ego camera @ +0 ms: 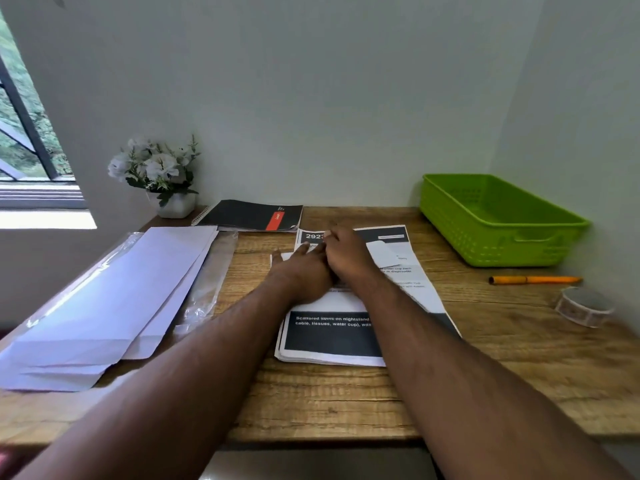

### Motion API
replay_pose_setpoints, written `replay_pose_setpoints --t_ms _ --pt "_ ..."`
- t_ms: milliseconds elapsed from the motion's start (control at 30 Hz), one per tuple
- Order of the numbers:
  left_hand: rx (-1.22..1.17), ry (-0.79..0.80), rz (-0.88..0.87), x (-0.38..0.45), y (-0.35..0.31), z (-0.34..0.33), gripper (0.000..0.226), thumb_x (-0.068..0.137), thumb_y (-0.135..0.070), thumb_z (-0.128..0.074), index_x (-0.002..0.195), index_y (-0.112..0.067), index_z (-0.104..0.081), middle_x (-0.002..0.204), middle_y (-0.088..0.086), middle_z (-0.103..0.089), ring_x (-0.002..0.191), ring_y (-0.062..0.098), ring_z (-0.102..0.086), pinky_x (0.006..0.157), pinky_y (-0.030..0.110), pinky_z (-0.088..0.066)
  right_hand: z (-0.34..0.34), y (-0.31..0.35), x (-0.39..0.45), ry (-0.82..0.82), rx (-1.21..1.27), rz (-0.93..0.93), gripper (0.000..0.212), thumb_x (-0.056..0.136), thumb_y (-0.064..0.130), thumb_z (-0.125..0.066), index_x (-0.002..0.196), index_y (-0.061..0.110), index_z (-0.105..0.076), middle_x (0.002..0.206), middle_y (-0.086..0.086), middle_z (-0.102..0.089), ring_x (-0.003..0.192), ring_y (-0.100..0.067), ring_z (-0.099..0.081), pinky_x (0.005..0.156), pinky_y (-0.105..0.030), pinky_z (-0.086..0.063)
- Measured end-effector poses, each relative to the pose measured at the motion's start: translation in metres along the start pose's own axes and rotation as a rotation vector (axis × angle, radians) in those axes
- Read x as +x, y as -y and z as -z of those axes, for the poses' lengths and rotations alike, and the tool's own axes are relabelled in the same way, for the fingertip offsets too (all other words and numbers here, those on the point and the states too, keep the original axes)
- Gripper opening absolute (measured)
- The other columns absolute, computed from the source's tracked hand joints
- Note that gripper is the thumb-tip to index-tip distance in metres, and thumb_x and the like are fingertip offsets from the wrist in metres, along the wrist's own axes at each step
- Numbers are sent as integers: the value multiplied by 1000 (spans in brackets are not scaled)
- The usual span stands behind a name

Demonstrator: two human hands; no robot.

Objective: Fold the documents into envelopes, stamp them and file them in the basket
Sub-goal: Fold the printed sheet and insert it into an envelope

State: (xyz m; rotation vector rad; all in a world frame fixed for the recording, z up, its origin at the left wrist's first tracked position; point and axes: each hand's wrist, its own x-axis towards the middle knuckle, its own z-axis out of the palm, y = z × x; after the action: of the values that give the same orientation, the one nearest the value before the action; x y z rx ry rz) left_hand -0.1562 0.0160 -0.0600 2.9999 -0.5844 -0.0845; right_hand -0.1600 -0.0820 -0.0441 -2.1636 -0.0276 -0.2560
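A stack of printed documents (pixel 332 336) with black panels lies in the middle of the wooden desk (pixel 502 358). My left hand (pixel 304 268) rests flat on the upper part of the stack, fingers spread. My right hand (pixel 346 252) sits beside it, touching it, fingers bent at the top sheet's far edge; whether it pinches the paper is hidden. White envelopes (pixel 114 299) lie in a pile on clear plastic wrap at the left. A green plastic basket (pixel 498 220) stands at the back right with nothing visible inside. A roll of stamps (pixel 583 306) lies at the right.
An orange pen (pixel 535 280) lies in front of the basket. A black spiral notebook (pixel 252 215) and a white pot of flowers (pixel 162 174) stand at the back left against the wall. A window is at the far left.
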Motion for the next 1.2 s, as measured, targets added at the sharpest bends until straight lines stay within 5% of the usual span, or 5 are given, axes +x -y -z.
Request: replay_pose_setpoints --t_ms 133,333,500,867,1200 --pt "-46 -33 23 1 1 -1 58 102 -44 -20 154 -29 0 162 -12 -4 150 20 -4 111 69 -4 6 -12 7 60 -146 42 42 102 16 -35 143 8 -39 147 -10 -43 135 -25 -40 106 -28 -31" --pt "-33 -24 36 3 4 -3 54 103 -36 -17 155 -27 -6 162 -12 -4 150 18 -4 112 68 -3 3 -29 16 136 -442 100 39 99 21 -35 132 4 -47 137 -17 -51 126 -31 -48 101 -35 -38" --pt "-53 -11 37 5 6 -3 54 103 -45 -13 155 -30 -5 162 -11 -1 150 17 0 113 66 0 39 -62 25 271 -786 49 73 98 56 -19 152 8 -10 161 -9 -7 148 -22 -9 119 -43 -11" --pt "-40 23 93 5 6 -2 58 100 -55 -11 153 -35 -2 162 -15 3 150 17 3 109 71 8 44 -65 27 286 -854 -8 75 95 62 -15 153 16 -5 162 1 0 148 -14 -2 117 -51 0" --pt "9 76 315 -16 33 6 96 78 -86 -8 154 -29 4 162 -9 5 149 18 7 102 68 23 44 -66 27 291 -845 -1 75 96 62 -15 153 15 -6 162 0 1 148 -15 -1 117 -52 0"
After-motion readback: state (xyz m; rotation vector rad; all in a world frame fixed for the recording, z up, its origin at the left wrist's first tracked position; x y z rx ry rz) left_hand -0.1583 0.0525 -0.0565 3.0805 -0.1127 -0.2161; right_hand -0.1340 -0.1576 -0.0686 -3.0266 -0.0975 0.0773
